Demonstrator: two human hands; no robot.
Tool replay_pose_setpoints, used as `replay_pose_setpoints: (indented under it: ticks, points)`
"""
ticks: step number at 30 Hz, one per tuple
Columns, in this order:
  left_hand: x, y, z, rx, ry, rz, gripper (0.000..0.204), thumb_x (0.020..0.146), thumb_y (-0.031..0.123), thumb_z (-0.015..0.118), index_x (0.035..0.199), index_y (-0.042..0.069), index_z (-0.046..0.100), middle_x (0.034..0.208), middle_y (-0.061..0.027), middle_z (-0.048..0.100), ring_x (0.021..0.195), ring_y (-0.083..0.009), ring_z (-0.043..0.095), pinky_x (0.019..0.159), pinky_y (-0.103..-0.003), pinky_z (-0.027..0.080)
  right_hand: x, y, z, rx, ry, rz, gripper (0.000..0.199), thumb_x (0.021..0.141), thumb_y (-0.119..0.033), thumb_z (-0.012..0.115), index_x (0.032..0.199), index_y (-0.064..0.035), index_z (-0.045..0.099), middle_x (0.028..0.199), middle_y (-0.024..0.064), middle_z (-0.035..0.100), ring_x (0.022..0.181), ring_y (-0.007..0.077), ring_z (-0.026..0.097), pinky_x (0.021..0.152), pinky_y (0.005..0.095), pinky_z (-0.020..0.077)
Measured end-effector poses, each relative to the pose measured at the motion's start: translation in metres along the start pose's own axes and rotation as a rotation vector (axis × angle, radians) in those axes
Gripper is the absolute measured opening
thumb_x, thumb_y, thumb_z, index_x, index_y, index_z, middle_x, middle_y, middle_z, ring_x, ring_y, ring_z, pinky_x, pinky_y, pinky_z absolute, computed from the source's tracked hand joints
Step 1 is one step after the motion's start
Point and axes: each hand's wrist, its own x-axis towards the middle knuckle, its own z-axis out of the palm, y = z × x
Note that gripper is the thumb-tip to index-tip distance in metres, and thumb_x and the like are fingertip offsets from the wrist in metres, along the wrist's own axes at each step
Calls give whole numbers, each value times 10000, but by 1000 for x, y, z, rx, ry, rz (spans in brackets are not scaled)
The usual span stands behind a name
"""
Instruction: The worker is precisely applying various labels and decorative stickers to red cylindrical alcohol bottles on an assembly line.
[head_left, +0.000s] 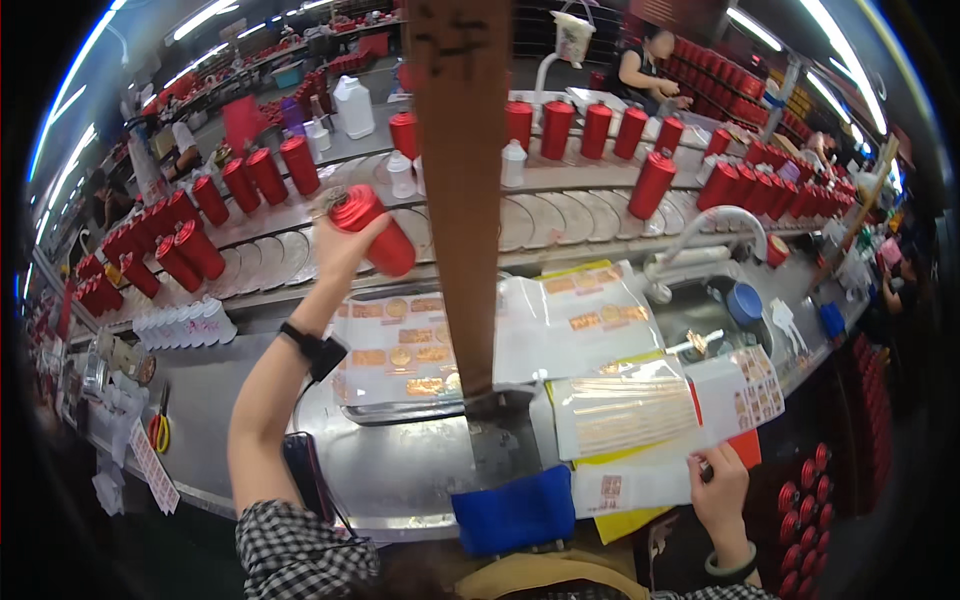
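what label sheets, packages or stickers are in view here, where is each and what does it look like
Red can: raised in the left hand, cylindrical, tilted.
Gold sticker sheets: in the metal tray, clear film with round and oblong gold labels.
White label sheet: under the right hand, small red-orange stickers.
Sleeved strip sheets: right of the brown post, pale stripes with yellow and red edges.
White jug: far counter, plain.

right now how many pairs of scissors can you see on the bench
1: the yellow-handled scissors lie at the bench's far left edge, left of the left forearm. Others may be hidden under the sticker sheets.
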Motion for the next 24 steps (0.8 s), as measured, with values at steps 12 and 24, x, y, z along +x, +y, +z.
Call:
replay_pose_setpoints:
  ticks: [12,24]
  points:
    - [-253,185,-160,-876,-394,-356,893,997,682,487,1505,-49,415,1404,-243,583,1190,-359,653,972,-460,566,-14,-151,64,774,-204,-731,508,797,-212,879,1261,-105,702,1134,122,685,951,314,696,807,386,576]
    - [-301,217,-116,-1078,-487,-840,533,1066,255,552,1527,43,391,1458,-120,557,1327,-233,574,1100,-424,475,-15,-141,40,940,-585,-546,1083,740,-162,919,1627,-40,310,1302,158,664,1096,221,675,940,313,512]
